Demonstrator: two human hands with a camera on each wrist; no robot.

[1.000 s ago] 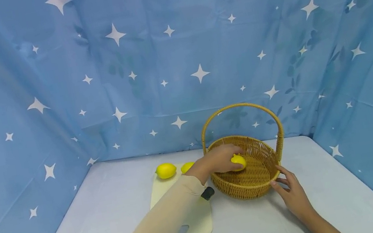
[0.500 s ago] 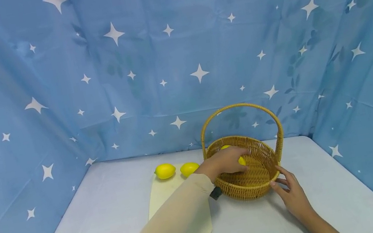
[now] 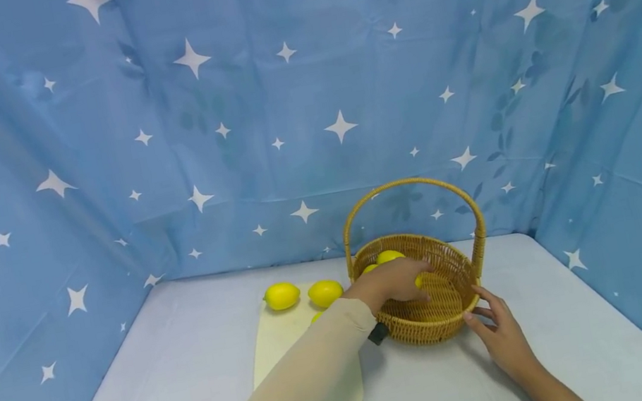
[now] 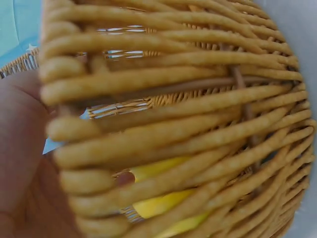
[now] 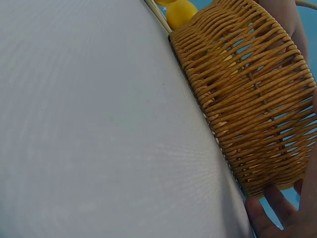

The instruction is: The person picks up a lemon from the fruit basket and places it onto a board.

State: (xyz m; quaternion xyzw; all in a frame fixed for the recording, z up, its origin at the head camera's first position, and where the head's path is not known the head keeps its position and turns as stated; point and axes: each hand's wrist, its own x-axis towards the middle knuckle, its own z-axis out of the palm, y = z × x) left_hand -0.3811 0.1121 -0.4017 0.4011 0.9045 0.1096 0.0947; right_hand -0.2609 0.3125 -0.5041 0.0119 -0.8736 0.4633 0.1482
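My left hand [image 3: 398, 280] reaches over the near-left rim into a wicker basket [image 3: 424, 333] with a tall hoop handle. Between its thumb and fingers a yellow lemon [image 3: 418, 281] shows, mostly covered by the hand. Two more lemons, one of them [image 3: 390, 255] plainest, lie behind the hand inside the basket. In the left wrist view the weave hides most of the grip, with yellow lemon skin [image 4: 163, 204] showing through gaps. My right hand [image 3: 502, 333] holds the basket's right side, thumb at the front rim; its fingertips [image 5: 255, 210] touch the wickerwork low down.
A cream cutting board [image 3: 278, 341] lies left of the basket, partly under the left sleeve [image 3: 299, 369]. On it are a left lemon [image 3: 282, 296], a second lemon [image 3: 326, 293] and one mostly covered by the arm. A blue star-patterned curtain [image 3: 251, 98] surrounds the white table [image 3: 136, 398].
My left hand has shifted slightly right and deeper over the basket with the lemon. Lemons behind it and on the board have come into sight. The right hand keeps its place on the basket.
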